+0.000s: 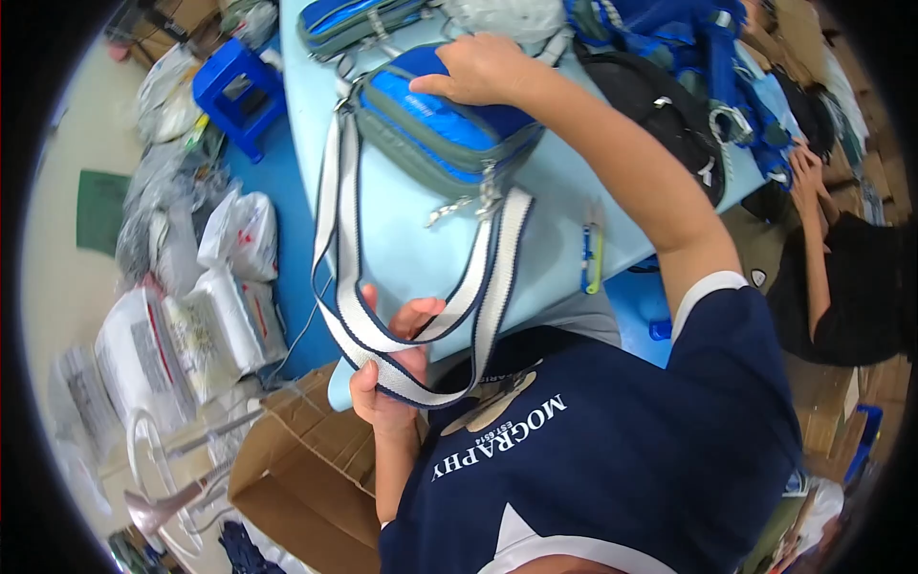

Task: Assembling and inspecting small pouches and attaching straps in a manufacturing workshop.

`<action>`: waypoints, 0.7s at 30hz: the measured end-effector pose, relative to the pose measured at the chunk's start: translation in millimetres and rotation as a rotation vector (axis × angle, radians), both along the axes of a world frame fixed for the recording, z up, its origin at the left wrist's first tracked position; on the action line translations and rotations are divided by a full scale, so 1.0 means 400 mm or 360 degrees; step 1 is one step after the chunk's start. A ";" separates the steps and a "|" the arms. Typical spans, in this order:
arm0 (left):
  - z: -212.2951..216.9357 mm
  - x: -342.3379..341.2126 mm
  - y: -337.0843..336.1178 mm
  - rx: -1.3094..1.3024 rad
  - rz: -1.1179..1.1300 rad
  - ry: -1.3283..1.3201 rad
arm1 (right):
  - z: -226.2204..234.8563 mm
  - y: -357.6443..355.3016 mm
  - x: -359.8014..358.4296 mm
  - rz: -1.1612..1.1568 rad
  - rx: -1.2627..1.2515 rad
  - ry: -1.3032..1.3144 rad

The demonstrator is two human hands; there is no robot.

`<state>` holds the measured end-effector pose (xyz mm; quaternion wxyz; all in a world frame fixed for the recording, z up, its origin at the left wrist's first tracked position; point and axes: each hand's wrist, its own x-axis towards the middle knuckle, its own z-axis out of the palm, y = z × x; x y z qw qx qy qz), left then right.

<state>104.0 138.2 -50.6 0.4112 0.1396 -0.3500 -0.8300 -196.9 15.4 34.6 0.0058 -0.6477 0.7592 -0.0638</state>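
A small blue and grey shoulder bag (pixel 421 120) with zips lies on the light blue table (pixel 564 177). My right hand (pixel 483 69) grips its far top edge, thumb over the blue front and the other fingers partly hidden. From the bag's sides a white webbing strap with dark edges (pixel 502 258) hangs toward me in a loop. My left hand (pixel 392 368) holds the bottom of that loop at the near table edge, fingers curled round the webbing. Pale cords (pixel 459 206) dangle from the zip pulls.
Yellow-green and blue snips (pixel 592 253) lie right of the strap. A black bag (pixel 660 120), blue bags (pixel 669 48) and another blue-grey bag (pixel 359 19) surround the work. A blue stool (pixel 239 96), plastic-wrapped packs (pixel 143 354) and a cardboard box (pixel 296 459) stand left. A co-worker's hands (pixel 808 182) are at right.
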 end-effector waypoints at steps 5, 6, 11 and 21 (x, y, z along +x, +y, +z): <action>0.064 -0.082 -0.019 -0.0808 -0.0109 -0.0412 | -0.083 0.057 -0.192 -0.0454 0.0045 -0.0777; 0.071 -0.082 -0.031 -0.1044 -0.0053 -0.0547 | -0.110 0.021 -0.206 -0.0517 0.0013 -0.0889; 0.080 0.012 -0.033 -0.0894 0.0034 -0.0720 | -0.218 -0.088 -0.096 -0.0553 -0.0175 -0.0948; -0.052 0.050 0.028 0.0267 0.0444 0.0317 | -0.046 -0.163 -0.268 -0.0765 -0.1093 -0.0928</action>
